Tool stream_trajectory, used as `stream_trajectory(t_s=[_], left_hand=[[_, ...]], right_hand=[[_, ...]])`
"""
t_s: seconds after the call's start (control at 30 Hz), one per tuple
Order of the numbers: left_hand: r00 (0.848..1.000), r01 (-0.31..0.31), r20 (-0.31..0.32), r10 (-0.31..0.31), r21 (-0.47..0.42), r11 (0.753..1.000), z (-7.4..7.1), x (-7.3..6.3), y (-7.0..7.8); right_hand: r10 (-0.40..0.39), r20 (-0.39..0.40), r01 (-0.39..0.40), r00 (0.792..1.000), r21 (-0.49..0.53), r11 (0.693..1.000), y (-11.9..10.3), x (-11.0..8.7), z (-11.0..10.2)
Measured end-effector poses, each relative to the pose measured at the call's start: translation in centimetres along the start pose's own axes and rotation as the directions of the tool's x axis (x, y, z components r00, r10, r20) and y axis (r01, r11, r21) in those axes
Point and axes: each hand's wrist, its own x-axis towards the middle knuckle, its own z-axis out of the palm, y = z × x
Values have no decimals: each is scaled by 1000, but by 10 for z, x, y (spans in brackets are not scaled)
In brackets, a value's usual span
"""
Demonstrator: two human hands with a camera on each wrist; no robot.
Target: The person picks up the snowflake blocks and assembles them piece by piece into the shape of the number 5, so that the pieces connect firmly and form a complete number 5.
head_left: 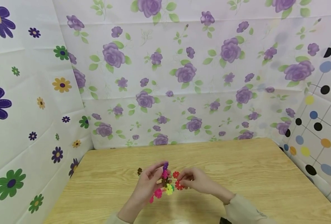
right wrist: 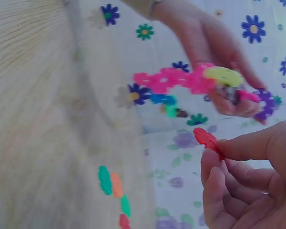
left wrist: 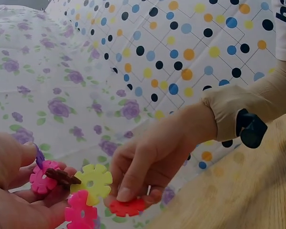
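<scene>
My left hand (head_left: pixel 148 183) holds a chain of joined, notched plastic flower discs. In it are a purple disc (head_left: pixel 165 165), a pink disc (left wrist: pixel 44 177), a brown disc (head_left: pixel 165 183) seen edge-on in the left wrist view, and a yellow disc (left wrist: pixel 92 184). More pink discs (right wrist: pixel 168 80) run on from the yellow one, past the palm. Between thumb and fingertips, my right hand (head_left: pixel 198 181) pinches a red disc (right wrist: pixel 207 141). That disc is close to the yellow one but apart from it. Parts of the chain are hidden behind the left fingers.
Another red disc (head_left: pixel 176 174) and a dark brown disc (head_left: pixel 139 171) show near the hands. Green discs (right wrist: pixel 105 180) and an orange disc (right wrist: pixel 116 185) lie on the wooden table (head_left: pixel 238 168). Blue discs (right wrist: pixel 163 99) appear beyond the chain. Patterned cloth (head_left: pixel 165 77) surrounds the table.
</scene>
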Motion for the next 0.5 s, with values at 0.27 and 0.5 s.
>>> stream_trajectory(t_s=[0.27,0.5], left_hand=[[996,49,72,-48,-8,999,-1,0,-7],[991,86,103,-82,-31,996,3,0,-8]], right_hand=[[-14,-115,16,993,22,1000,-24,-5,-13],[-28,-162,43,986,89,995,-37,-4,-19]])
